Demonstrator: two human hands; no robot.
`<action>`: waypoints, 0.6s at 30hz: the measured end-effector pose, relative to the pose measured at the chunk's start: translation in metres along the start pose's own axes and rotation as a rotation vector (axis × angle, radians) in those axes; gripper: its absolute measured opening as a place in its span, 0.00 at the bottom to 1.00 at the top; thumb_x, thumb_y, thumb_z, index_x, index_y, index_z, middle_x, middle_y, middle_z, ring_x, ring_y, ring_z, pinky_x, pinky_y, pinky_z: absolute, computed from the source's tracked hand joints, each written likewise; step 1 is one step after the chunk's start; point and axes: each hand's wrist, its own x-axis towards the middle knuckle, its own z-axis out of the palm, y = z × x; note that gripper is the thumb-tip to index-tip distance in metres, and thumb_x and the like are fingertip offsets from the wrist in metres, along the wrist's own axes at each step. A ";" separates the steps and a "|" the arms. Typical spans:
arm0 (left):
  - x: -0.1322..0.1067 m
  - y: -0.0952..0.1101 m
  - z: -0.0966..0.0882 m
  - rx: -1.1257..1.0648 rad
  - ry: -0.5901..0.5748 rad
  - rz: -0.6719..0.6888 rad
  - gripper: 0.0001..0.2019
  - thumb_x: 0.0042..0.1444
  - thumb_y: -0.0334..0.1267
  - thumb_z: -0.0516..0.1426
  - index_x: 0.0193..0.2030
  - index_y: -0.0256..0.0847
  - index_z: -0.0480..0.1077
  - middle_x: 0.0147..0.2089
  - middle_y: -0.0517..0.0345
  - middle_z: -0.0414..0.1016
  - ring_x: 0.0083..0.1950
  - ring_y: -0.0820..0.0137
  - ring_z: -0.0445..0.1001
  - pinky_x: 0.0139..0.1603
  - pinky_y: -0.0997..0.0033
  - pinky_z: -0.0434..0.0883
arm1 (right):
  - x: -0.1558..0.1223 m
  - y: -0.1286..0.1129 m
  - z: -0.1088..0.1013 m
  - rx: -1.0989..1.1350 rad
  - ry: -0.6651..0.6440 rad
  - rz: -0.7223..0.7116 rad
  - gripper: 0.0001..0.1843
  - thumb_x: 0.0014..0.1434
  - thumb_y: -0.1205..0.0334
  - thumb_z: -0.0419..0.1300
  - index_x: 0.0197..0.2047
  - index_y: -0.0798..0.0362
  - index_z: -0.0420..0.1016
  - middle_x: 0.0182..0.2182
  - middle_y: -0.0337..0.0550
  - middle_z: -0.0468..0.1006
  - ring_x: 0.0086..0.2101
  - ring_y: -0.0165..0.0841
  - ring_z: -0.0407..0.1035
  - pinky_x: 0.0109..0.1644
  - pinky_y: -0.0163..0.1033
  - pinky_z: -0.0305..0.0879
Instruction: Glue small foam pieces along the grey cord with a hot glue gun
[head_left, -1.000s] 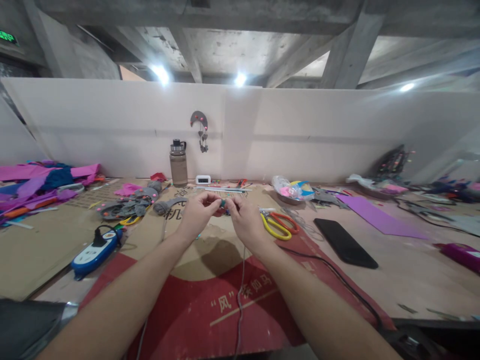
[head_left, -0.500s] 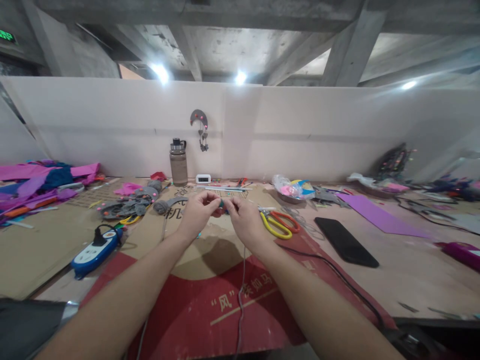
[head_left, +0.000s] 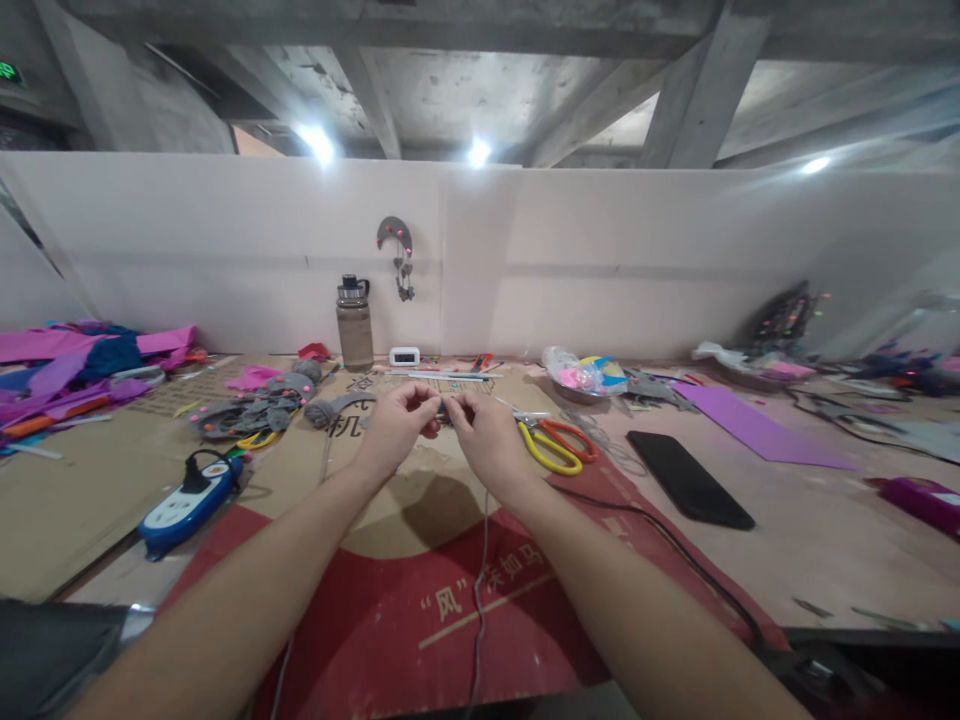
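Note:
My left hand (head_left: 395,427) and my right hand (head_left: 486,437) are raised together over the red and tan cardboard sheet (head_left: 420,590). Both are pinched with fingertips meeting on a tiny dark piece (head_left: 444,410) that is too small to name. A thin grey wire (head_left: 480,570) hangs down from under my right hand toward me. Yellow and orange scissors (head_left: 559,445) lie just right of my right hand.
A blue and white power strip (head_left: 182,498) lies at the left, grey felt pieces (head_left: 255,410) behind it. A water bottle (head_left: 355,323) and small clock (head_left: 404,356) stand by the white partition. A black phone (head_left: 688,465), purple sheet (head_left: 750,428) and black cable (head_left: 675,550) lie right.
Both hands stayed pinched together and shifted very slightly. The small teal bit between the fingertips now shows less. The view tipped a little.

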 end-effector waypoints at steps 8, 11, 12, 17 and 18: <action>0.003 -0.003 -0.002 -0.127 -0.059 -0.049 0.10 0.49 0.42 0.58 0.31 0.38 0.67 0.19 0.64 0.66 0.20 0.77 0.64 0.22 0.78 0.64 | 0.000 0.003 0.002 0.042 0.028 0.043 0.15 0.59 0.52 0.50 0.28 0.53 0.68 0.24 0.39 0.71 0.24 0.29 0.62 0.28 0.34 0.52; 0.003 -0.002 -0.002 -0.195 -0.070 -0.079 0.10 0.48 0.42 0.59 0.32 0.37 0.67 0.19 0.64 0.66 0.19 0.78 0.63 0.20 0.79 0.61 | 0.002 0.005 0.002 0.130 0.077 0.079 0.14 0.57 0.51 0.53 0.37 0.53 0.67 0.25 0.38 0.71 0.25 0.29 0.63 0.29 0.34 0.53; 0.003 -0.002 -0.002 -0.208 -0.074 -0.090 0.10 0.48 0.42 0.59 0.32 0.37 0.67 0.19 0.64 0.66 0.19 0.78 0.63 0.19 0.79 0.60 | 0.002 0.005 0.002 0.154 0.079 0.079 0.14 0.57 0.51 0.53 0.39 0.53 0.67 0.24 0.38 0.71 0.25 0.29 0.63 0.29 0.34 0.54; 0.002 0.004 -0.002 -0.253 -0.133 -0.130 0.12 0.47 0.44 0.60 0.33 0.36 0.68 0.20 0.63 0.67 0.20 0.77 0.65 0.19 0.79 0.60 | 0.005 0.006 -0.002 0.195 0.010 0.044 0.13 0.58 0.54 0.51 0.32 0.53 0.70 0.25 0.38 0.72 0.26 0.29 0.64 0.31 0.34 0.54; 0.002 0.005 -0.002 -0.271 -0.149 -0.136 0.13 0.48 0.44 0.60 0.33 0.36 0.69 0.21 0.62 0.67 0.21 0.77 0.66 0.19 0.79 0.61 | 0.006 0.006 -0.002 0.193 0.016 0.052 0.13 0.58 0.53 0.51 0.31 0.53 0.70 0.25 0.39 0.73 0.26 0.29 0.63 0.31 0.34 0.54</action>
